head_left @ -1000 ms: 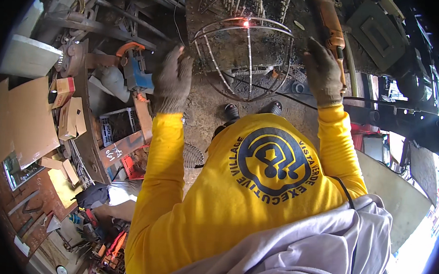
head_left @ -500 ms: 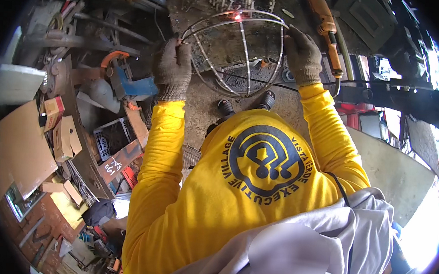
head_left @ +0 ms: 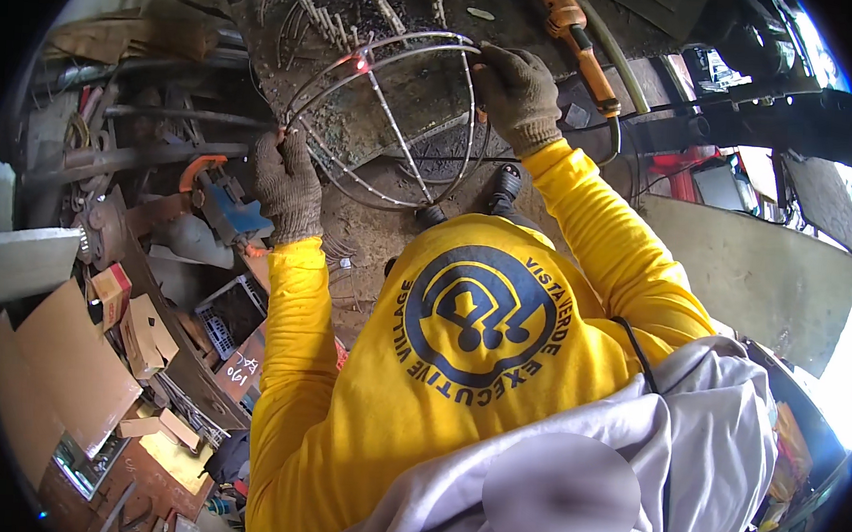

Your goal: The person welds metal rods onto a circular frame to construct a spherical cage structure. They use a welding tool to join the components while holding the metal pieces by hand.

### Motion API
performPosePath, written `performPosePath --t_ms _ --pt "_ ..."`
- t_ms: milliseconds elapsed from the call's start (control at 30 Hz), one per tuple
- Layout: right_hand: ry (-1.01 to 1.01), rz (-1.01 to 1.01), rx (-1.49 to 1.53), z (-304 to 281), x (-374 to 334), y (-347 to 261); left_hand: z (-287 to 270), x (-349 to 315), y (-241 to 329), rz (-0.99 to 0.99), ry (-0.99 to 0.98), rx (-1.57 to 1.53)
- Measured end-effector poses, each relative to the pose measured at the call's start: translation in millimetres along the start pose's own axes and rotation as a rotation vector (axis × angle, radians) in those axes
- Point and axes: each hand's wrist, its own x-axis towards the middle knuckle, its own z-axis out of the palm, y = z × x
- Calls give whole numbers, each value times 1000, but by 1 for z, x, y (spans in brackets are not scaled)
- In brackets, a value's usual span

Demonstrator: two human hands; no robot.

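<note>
A round, cage-like frame of thin metal rods (head_left: 395, 129) is held up in front of me, its double rim at the top and its ribs curving toward my feet. One joint on the rim glows red (head_left: 361, 65). My left hand (head_left: 289, 184), in a brown knit glove, grips the rim at its left end. At the right end, my right hand (head_left: 519, 99), gloved the same way, has its fingers closed round the rim. Behind the frame is a dark, dirty metal work surface (head_left: 305, 101).
Several thin rods (head_left: 382, 4) stick up at the far side. An orange power tool (head_left: 590, 70) with a cord lies at the far right. To the left are a blue tool with an orange handle (head_left: 236, 216), a plastic crate (head_left: 223, 318) and cardboard boxes (head_left: 148, 336).
The frame has tilted, its left end lower and its glowing joint further left. Both hands have shifted left with it, still gripping the rim. My view has turned slightly.
</note>
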Motion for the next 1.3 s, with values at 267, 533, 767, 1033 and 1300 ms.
performPosePath --t_ms 267,533,767,1033,1300 --pt "-30 -99 -28 -2 -1 3 2 1 -8 51 54 76" --pt "-18 -119 -14 -5 0 2 1 -2 -10 64 -18 222" --pt "-22 -139 -15 0 -1 4 2 -4 -9 94 73 122" --pt "-24 -98 -14 -2 -1 0 4 -6 1 2 101 47" --pt "-38 -52 -107 -57 4 -19 11 -29 -15 -56 39 -397"
